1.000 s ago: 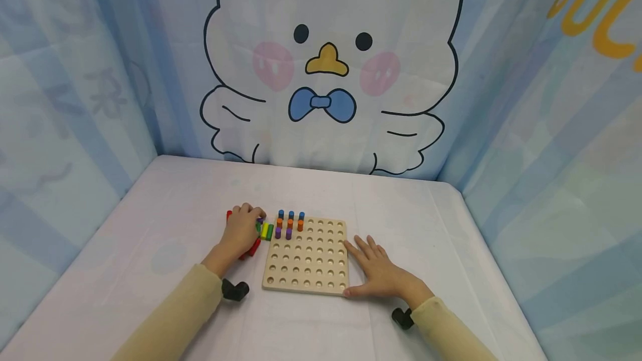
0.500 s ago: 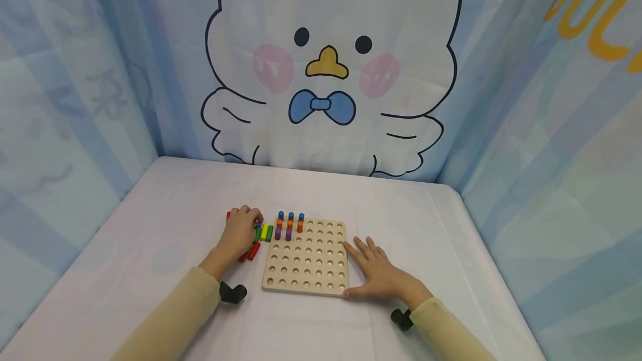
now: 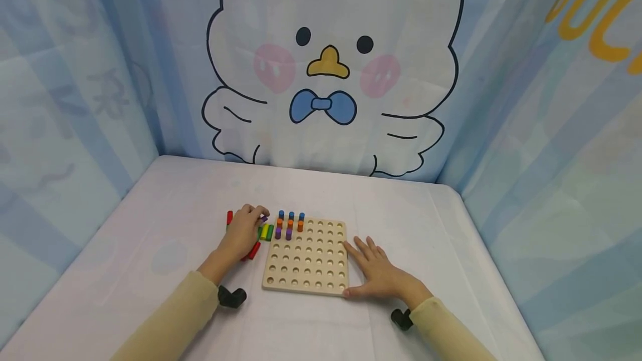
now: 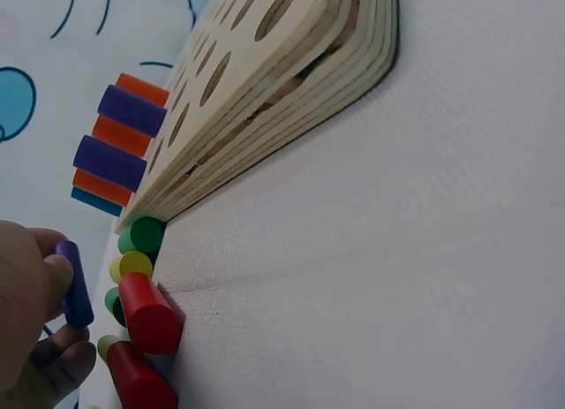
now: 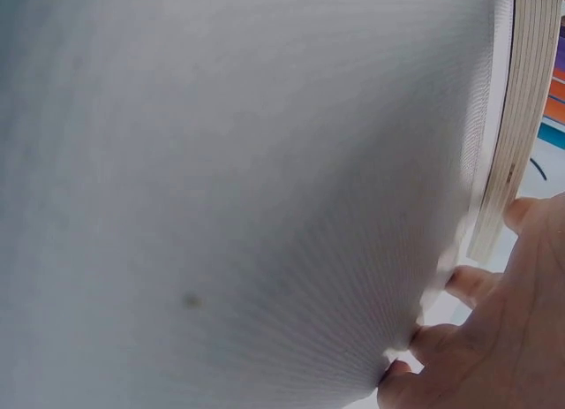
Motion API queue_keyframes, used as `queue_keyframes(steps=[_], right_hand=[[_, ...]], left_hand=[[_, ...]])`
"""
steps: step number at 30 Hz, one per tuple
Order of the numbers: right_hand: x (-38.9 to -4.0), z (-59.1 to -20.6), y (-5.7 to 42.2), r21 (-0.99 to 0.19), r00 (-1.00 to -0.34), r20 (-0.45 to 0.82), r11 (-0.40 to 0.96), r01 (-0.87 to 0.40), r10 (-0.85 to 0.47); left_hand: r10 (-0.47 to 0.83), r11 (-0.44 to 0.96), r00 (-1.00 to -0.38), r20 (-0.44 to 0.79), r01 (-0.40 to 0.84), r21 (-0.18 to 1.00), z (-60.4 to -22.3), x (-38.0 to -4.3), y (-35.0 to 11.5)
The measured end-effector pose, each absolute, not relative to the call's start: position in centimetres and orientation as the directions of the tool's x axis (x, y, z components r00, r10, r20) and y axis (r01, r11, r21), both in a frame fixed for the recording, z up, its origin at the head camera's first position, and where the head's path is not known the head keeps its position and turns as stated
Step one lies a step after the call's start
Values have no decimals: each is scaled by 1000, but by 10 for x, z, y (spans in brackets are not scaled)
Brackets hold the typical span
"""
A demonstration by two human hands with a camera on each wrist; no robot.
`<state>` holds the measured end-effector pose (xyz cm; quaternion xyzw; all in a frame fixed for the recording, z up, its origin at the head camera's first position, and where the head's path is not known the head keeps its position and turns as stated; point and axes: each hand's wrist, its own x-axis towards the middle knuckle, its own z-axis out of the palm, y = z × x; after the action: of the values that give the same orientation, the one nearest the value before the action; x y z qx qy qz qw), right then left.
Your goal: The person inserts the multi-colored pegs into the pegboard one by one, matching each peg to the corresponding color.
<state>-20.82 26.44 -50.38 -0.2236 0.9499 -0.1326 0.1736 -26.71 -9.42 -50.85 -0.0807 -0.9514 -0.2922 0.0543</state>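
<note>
While the spread right hand (image 3: 378,274) touches the board (image 3: 302,266) at right, likely steadying it, the left hand (image 3: 243,233) pinches a purple peg (image 4: 78,292).

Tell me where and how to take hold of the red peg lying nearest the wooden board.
Pinch the red peg across its round sides, a little toward the end nearest the person, coming straight down from above. It is a slim cylinder lying flat on the table with its top uncovered. Its far end lies close to the yellow peg, so the near half probably gives more room.
</note>
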Motion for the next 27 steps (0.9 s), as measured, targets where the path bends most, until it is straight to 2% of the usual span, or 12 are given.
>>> queue_keyframes(steps=[6, 17, 27], right_hand=[[-209, -506, 265, -323, -838, -272, 865, -384, -473], [-210, -507, 265, -312, -838, -265, 865, -393, -477], [-210, -507, 265, -318, -837, -265, 863, -393, -479]], left_hand=[[140, 775, -973, 181, 222, 592, -505, -263, -91], [153, 712, -933, 325, 332, 618, -494, -257, -78], [214, 652, -902, 375, 418, 633, -491, -254, -70]])
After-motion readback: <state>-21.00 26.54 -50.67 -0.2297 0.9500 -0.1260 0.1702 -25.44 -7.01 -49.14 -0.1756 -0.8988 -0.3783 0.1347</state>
